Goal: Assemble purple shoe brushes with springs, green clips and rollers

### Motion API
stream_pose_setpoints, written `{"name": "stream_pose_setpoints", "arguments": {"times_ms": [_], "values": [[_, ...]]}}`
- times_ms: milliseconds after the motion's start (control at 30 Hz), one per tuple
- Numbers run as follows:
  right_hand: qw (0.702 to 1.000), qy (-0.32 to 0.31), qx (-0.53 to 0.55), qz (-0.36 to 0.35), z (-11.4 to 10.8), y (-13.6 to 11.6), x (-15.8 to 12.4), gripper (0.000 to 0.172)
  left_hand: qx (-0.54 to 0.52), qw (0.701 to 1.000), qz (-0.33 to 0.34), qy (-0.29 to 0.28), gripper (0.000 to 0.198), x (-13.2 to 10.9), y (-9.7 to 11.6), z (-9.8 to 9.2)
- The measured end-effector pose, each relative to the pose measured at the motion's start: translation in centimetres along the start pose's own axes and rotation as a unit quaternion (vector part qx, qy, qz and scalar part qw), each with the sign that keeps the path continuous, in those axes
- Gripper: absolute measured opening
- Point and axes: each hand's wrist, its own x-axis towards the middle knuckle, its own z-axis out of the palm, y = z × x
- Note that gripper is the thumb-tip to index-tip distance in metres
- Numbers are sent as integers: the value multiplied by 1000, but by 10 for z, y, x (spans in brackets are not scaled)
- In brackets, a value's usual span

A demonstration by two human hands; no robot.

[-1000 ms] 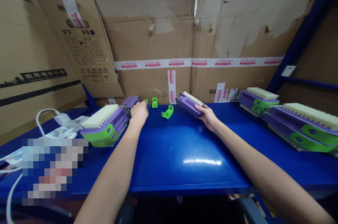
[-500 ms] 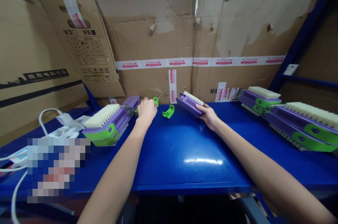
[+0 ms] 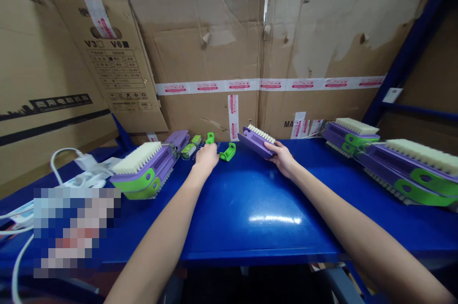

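Note:
My right hand [image 3: 282, 157] grips a purple brush [image 3: 258, 142] by its near end. The brush is tilted, its cream bristles facing up and away. My left hand [image 3: 207, 158] reaches down to the tabletop with its fingers curled and closed; whatever they pinch is hidden. Small dark specks, perhaps screws, lie around those fingers. Just right of the hand rests a green bracket-like piece [image 3: 228, 152], and a second green piece [image 3: 210, 138] stands behind it. To its left are two small green-and-white boxes [image 3: 188, 151], one behind the other.
A stack of purple and green brushes [image 3: 145, 170] is on the left, and more brushes [image 3: 411, 165] are at right. White cables and a power strip [image 3: 86, 177] lie at far left. Cardboard sheets [image 3: 214, 46] wall off the back of the blue table [image 3: 265, 242].
My left hand has moved right, away from the small green-and-white boxes, which now show. My right hand holds the brush in nearly the same place.

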Motion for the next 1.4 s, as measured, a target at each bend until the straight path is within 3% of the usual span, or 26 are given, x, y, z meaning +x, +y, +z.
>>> {"name": "stream_pose_setpoints", "arguments": {"times_ms": [400,500,700,867,967,1067,1200,1300,1400], "values": [[1000,3,-21,-8,-4,4,4,46,-8,998,59,-19,38,-3,1,-5],[999,6,-48,-23,-4,5,4,49,-2,999,41,10,37,-2,-1,-7],[998,4,-58,-29,-4,5,4,51,2,989,-55,140,35,3,-20,-2],[998,2,-63,-30,-3,5,4,55,5,988,-80,128,36,7,-33,6],[998,4,-61,-28,-3,5,4,57,19,985,-48,163,39,7,-28,2],[998,2,-55,-28,-3,5,5,57,18,982,43,185,42,3,-13,-6],[998,2,-49,-29,-4,5,5,53,27,974,194,113,35,-2,7,-10],[999,6,-34,-22,-5,4,4,49,42,969,241,37,17,-4,13,-5],[1000,9,-10,-12,-5,1,3,45,14,966,259,18,13,-3,14,1]]}}
